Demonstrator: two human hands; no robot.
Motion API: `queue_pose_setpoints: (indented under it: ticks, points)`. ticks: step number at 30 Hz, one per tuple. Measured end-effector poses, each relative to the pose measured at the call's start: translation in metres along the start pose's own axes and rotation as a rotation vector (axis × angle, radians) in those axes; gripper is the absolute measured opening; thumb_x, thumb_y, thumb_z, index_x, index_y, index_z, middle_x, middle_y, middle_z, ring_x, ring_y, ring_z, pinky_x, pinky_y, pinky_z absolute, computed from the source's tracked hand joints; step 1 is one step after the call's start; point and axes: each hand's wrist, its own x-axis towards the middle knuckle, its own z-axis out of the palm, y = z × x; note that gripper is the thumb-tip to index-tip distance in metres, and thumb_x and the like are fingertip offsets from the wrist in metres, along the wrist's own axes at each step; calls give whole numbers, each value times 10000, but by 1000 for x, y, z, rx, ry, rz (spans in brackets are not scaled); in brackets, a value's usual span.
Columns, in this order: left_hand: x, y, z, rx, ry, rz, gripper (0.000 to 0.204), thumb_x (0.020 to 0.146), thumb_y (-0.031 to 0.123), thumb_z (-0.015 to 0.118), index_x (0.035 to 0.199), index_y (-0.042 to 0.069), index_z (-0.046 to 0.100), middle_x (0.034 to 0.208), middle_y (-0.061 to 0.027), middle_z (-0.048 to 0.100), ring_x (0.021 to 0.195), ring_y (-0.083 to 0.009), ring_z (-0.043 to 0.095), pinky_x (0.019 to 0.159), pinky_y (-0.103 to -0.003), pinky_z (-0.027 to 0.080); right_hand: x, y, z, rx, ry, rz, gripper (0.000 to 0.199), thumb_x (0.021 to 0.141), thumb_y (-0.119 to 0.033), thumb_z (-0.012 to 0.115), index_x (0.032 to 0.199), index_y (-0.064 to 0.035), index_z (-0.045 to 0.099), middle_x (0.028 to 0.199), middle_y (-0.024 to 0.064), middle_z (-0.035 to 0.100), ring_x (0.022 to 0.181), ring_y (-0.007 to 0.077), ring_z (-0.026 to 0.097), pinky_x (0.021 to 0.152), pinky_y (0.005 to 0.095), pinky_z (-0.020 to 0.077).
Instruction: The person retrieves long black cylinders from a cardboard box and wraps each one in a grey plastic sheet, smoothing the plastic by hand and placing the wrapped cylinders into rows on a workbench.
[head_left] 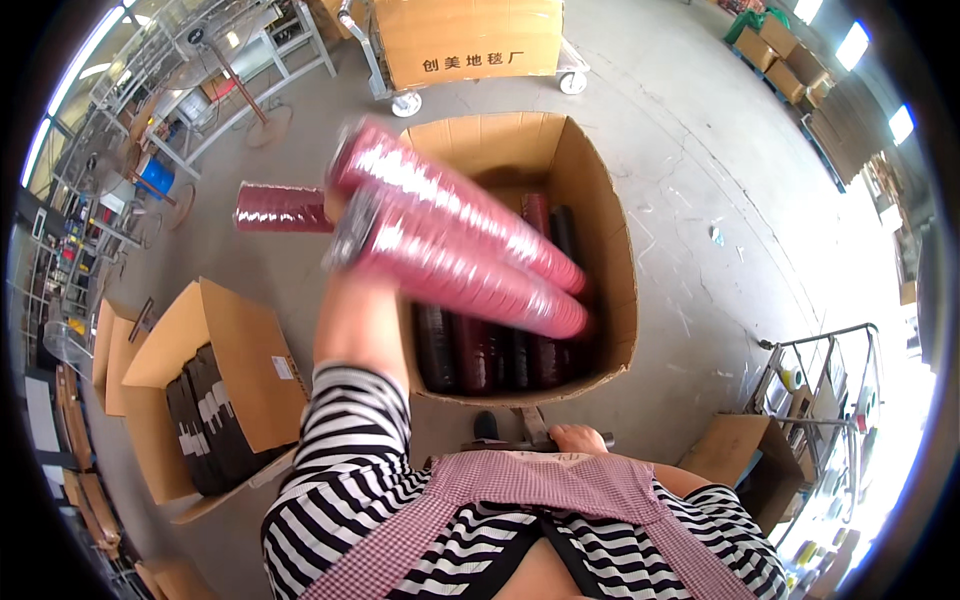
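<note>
Two maroon rolls in shiny clear wrap, a nearer roll and a farther roll, slant side by side over a large open cardboard box. My left forearm reaches up beneath their left ends; the hand is mostly hidden behind them and appears to hold both. Motion blurs these ends. More wrapped rolls, maroon and black, stand inside the box. Close to my body, my right hand is closed on a dark handle bar. Another maroon roll shows left of the box.
An open carton with dark folded pieces stands at lower left. Beyond the large box is a white-wheeled cart carrying a big carton. A metal rack and open carton stand at right. A stand fan is at far left.
</note>
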Motion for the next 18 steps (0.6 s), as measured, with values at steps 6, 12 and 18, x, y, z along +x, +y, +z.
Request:
queue_pose_setpoints:
  ticks: [6,12,18]
  points:
    - [17,26,78,170,34,210,193,945,131,543,1017,4,667,977,-139,713,898,-264,644,844,-387,499,4,8,-1,10,41,-69,516,888,-486,676,1133,-38,601,1149,171,658,1149,353,616,981,458,486]
    - [-98,-110,43,596,-276,-260,794,957,321,688,1575,54,268,1557,-196,394,1369,-350,471,1092,-481,441,20,32,-16,104,-68,-84,468,902,-435,659,1104,-21,572,1122,192,661,1101,369,638,943,481,505]
    - [-51,-219,49,393,-77,-354,976,914,389,742,1611,81,132,1591,-184,327,1384,-409,419,1104,-524,407,34,67,-2,45,-23,-242,338,919,-312,594,1071,-14,543,1068,205,658,998,374,677,831,485,554]
